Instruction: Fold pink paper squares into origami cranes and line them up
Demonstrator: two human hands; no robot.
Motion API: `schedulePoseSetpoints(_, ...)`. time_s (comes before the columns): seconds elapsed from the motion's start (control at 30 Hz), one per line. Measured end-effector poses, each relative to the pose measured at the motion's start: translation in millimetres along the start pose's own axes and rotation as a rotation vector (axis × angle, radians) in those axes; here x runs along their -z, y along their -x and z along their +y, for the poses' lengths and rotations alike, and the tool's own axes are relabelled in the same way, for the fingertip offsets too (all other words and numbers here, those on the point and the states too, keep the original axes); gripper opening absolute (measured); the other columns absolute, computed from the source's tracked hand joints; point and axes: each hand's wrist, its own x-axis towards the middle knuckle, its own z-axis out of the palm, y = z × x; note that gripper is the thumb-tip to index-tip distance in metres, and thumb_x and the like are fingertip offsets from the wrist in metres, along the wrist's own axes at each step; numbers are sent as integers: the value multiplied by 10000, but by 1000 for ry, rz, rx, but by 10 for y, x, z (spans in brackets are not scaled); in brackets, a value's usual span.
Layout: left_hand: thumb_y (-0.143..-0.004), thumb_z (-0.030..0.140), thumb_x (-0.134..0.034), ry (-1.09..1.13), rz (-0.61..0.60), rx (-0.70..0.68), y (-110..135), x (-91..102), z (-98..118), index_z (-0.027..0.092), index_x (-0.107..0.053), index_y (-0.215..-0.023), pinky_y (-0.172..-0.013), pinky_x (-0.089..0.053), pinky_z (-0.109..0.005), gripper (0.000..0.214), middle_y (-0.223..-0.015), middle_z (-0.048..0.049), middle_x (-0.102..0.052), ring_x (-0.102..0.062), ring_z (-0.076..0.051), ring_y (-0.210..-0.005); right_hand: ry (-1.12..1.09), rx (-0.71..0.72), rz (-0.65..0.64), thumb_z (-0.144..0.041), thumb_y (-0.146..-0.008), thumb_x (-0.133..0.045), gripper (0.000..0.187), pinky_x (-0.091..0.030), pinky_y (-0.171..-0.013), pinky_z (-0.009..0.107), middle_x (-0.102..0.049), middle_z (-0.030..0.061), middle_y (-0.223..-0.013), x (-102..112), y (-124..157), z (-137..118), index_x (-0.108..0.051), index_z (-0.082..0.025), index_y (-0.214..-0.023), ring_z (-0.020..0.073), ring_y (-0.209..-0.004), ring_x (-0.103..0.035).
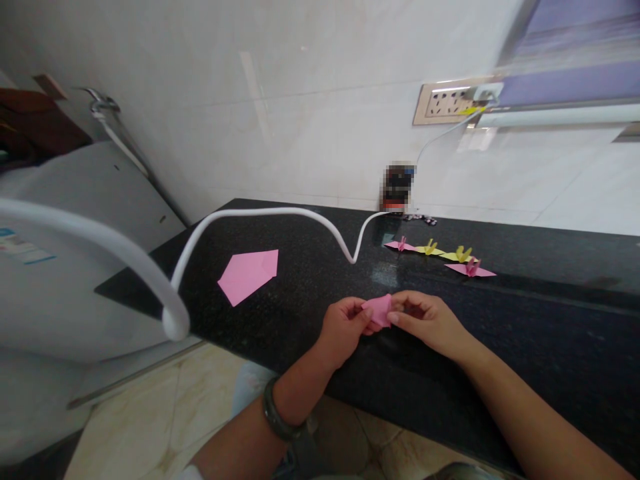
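Observation:
My left hand [343, 327] and my right hand [425, 320] meet over the black counter [525, 320], both pinching one small folded pink paper [379, 309] between their fingertips. A dark bracelet sits on my left wrist. A larger flat pink paper sheet [247, 273] lies on the counter to the left. Several finished paper cranes lie in a row behind my hands: pink [401, 245], yellow [430, 249], yellow [463, 255] and pink [471, 269].
A white cable [280, 213] snakes across the counter from a wall socket plate [450, 103] toward the camera. A small blurred dark object [397, 188] stands against the tiled wall. A grey appliance [75, 253] stands at the left; tiled floor lies below.

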Motion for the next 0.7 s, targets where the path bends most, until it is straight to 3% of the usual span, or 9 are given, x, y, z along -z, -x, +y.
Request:
schedulePoseSetpoints(0.17,-680,338,-570,103,-32,67,13,15,26,105,-539,-837,-473,-432,-184,282,-648,-48,-616,-594,-119,-561,27,-1,5,-325,-717,-548,180,-419,-574,232,-577,15,-694,-45,-28,52,-566,-159,-787,112,-619,-507)
schedulePoseSetpoints(0.37,-664,380,-587,224,-87,114,27,11,31,126,-522,-923,-451,-433,-171,368,-702,-51,-622,-603,-119,-557,-71,-18,-51,-347,-725,-538,258,-433,-599,240,-601,37,-767,-42,-17,-3,-578,-164,-903,129,-672,-535)
schedulePoseSetpoints(0.57,-689,387,-561,331,-72,179,6,37,1,136,-510,-843,-395,-419,-160,298,-692,-37,-611,-609,-131,-548,-43,-7,-54,-282,-757,-488,209,-442,-564,223,-577,32,-801,-6,-2,-23,-612,-177,-889,117,-658,-519)
schedulePoseSetpoints(0.7,-686,352,-578,355,-61,170,-3,31,0,124,-511,-791,-468,-448,-166,260,-689,-44,-616,-615,-129,-613,-16,-25,-31,-226,-758,-469,165,-445,-555,222,-557,17,-739,-15,-8,5,-603,-169,-836,102,-607,-503)
